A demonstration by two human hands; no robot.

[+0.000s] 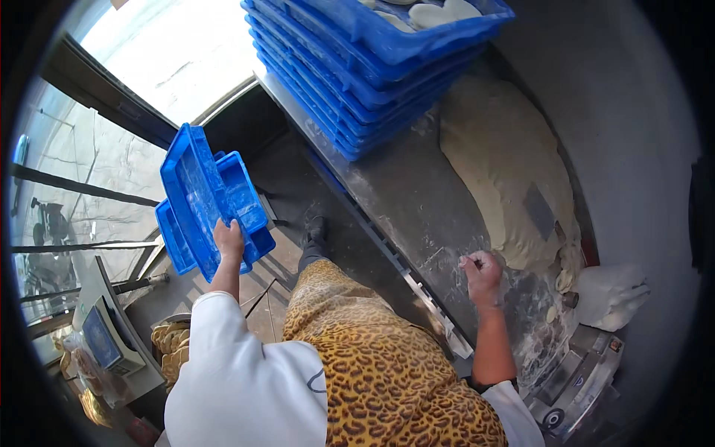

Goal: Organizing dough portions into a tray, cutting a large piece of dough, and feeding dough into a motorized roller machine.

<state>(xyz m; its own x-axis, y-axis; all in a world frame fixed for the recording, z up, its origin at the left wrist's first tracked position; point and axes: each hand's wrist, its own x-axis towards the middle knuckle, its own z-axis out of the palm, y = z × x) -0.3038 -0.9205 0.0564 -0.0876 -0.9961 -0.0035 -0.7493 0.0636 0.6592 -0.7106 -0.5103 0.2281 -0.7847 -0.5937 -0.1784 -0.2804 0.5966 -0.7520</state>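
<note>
My left hand (229,239) grips the rim of a blue plastic tray (192,190), which is tilted over other blue trays (243,190) at the left. White flour marks its inside. My right hand (482,274) is above the floury worktop, fingers curled in, near the lower end of a large mass of dough (503,162); nothing shows in it. A dough scraper's grey blade (538,211) lies on the dough. At the top rises a tall stack of blue trays (363,84), with pale dough pieces (433,15) in the uppermost one.
A floured metal machine, probably a scale (581,380), stands at the lower right by a white cloth or bag (609,296). The worktop's metal edge (385,246) runs diagonally past me. Flatbreads (170,346) and a counter with a boxy device (109,338) are at the lower left, below glass panes.
</note>
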